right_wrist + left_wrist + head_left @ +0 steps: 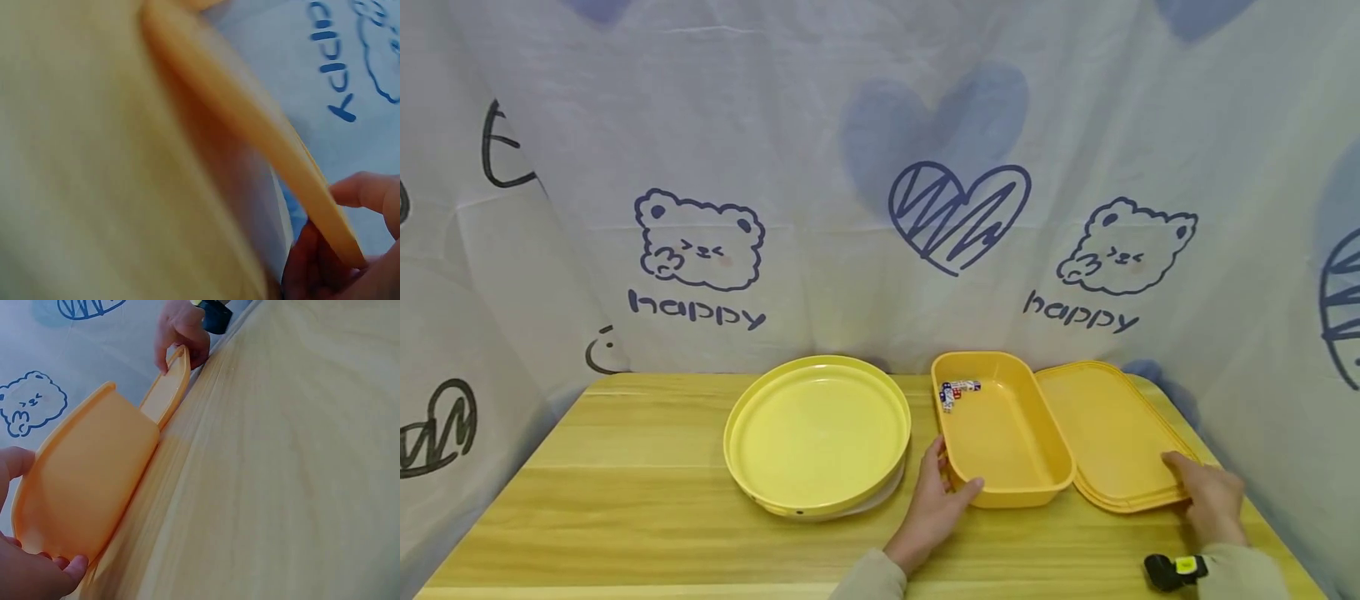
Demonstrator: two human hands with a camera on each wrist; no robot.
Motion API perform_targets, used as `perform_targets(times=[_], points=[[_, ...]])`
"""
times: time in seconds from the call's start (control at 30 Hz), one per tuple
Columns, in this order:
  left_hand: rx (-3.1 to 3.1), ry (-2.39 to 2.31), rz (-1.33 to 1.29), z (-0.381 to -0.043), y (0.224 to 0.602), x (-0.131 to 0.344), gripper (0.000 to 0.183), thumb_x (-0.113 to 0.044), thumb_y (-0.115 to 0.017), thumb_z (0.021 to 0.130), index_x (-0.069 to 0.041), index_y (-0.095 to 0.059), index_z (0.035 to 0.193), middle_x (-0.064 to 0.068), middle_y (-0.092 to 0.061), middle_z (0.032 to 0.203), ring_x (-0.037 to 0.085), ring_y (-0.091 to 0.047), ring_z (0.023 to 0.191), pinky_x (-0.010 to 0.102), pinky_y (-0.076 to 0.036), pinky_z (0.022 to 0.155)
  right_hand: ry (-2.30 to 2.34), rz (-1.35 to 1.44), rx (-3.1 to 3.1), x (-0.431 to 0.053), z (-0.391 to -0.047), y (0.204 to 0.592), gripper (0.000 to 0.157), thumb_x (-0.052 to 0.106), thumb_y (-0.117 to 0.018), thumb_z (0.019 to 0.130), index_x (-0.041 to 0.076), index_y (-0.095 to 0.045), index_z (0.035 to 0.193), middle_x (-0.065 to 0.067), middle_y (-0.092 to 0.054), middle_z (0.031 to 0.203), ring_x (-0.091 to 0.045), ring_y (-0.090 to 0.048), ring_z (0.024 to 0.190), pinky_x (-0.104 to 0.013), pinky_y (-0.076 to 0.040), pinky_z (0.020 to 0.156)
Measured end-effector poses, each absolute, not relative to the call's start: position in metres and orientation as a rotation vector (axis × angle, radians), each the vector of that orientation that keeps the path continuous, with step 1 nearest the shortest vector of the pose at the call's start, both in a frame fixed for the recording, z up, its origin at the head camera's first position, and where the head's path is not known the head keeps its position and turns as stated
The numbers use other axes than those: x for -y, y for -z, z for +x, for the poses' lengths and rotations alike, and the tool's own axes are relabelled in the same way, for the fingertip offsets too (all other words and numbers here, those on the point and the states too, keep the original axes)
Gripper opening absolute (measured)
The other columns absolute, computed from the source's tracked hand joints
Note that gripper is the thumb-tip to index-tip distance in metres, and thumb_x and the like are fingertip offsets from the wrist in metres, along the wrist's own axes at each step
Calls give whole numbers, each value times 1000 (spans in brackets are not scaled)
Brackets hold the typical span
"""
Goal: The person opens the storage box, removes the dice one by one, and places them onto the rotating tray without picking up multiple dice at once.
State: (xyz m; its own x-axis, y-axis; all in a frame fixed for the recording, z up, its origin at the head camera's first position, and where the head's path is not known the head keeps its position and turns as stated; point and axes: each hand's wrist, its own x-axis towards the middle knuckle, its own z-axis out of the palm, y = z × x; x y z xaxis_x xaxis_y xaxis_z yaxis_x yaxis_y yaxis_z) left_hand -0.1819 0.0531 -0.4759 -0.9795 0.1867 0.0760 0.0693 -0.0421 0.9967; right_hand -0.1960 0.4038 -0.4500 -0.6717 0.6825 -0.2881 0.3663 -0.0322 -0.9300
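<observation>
A deep yellow-orange plastic box stands at the right half of the table. My left hand holds it at its near left corner, thumb over the rim and fingers against the outer wall. In its far left corner lie a few small pieces in white, blue and red print, too small to identify. Right of the box is a flat lid of the same colour. My right hand pinches the near right corner of the lid. In the right wrist view the lid's edge is slightly off the table.
A round yellow tray sits left of the box, with a pale round thing partly hidden beneath it. Behind the wooden table hangs a printed cloth. A black strap device is worn at the right wrist.
</observation>
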Motion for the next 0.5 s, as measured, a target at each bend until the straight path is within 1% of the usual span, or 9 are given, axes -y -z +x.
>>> perform_targets(times=[0.1, 0.13, 0.17, 0.2, 0.27, 0.33, 0.37, 0.47, 0.5], points=[[-2121, -2199, 285, -183, 476, -53, 81, -12, -69, 89, 8, -16, 149, 27, -27, 149, 40, -32, 133, 50, -33, 104, -1602, -1035, 2167, -400, -193, 449, 24, 15, -73, 78, 2, -57, 66, 6, -49, 61, -10, -47, 55, -22, -43, 48], [-2122, -2201, 285, -183, 476, -53, 81, -12, -68, 90, 8, -17, 148, 27, -27, 149, 40, -32, 133, 50, -34, 104, -1554, -990, 2223, -399, -192, 449, 28, 16, -73, 80, 0, -58, 62, 4, -51, 58, -12, -48, 52, -24, -44, 48], [-2121, -2203, 285, -183, 476, -54, 81, -12, -68, 90, 8, -17, 148, 27, -27, 149, 39, -32, 133, 50, -34, 104, -1521, -947, 2267, -397, -191, 449, 28, 16, -71, 80, -4, -60, 64, 2, -53, 55, -14, -50, 50, -26, -45, 47], [-2120, -2205, 284, -183, 476, -54, 81, -12, -68, 90, 8, -17, 148, 27, -27, 149, 40, -32, 133, 50, -33, 104, -1505, -908, 2301, -396, -189, 448, 28, 15, -70, 81, -11, -63, 72, 1, -54, 54, -15, -51, 48, -28, -46, 46], [-2119, -2206, 279, -183, 475, -54, 81, -13, -68, 90, 7, -17, 149, 26, -27, 149, 39, -32, 133, 51, -33, 104, -1494, -857, 2351, -393, -188, 447, 39, 15, -67, 83, -20, -61, 100, -4, -57, 58, -18, -54, 46, -31, -48, 46], [-2130, -2197, 265, -182, 475, -54, 81, -14, -69, 90, 6, -17, 149, 26, -27, 148, 40, -32, 133, 52, -32, 105, -1512, -832, 2372, -393, -188, 446, 61, 15, -66, 85, -24, -43, 127, -6, -59, 65, -19, -56, 46, -34, -50, 47], [-2150, -2183, 265, -182, 474, -54, 82, -16, -69, 90, 5, -17, 149, 26, -26, 149, 40, -30, 134, 52, -29, 106, -1526, -831, 2374, -393, -189, 446, 70, 15, -65, 86, -23, -33, 135, -5, -58, 68, -19, -56, 46, -35, -51, 47], [-2244, -2130, 258, -180, 472, -53, 85, -23, -70, 89, 3, -17, 150, 26, -18, 152, 41, -20, 139, 56, -22, 109, -1501, -828, 2411, -395, -191, 447, 75, 17, -64, 88, -23, -25, 138, -22, -60, 82, -20, -57, 49, -34, -51, 49], [-2282, -2115, 264, -179, 470, -52, 87, -26, -70, 89, 1, -16, 151, 25, -15, 153, 41, -17, 140, 57, -20, 109, -1476, -826, 2434, -395, -191, 447, 75, 18, -64, 89, -23, -25, 139, -29, -60, 89, -24, -60, 57, -32, -51, 52]])
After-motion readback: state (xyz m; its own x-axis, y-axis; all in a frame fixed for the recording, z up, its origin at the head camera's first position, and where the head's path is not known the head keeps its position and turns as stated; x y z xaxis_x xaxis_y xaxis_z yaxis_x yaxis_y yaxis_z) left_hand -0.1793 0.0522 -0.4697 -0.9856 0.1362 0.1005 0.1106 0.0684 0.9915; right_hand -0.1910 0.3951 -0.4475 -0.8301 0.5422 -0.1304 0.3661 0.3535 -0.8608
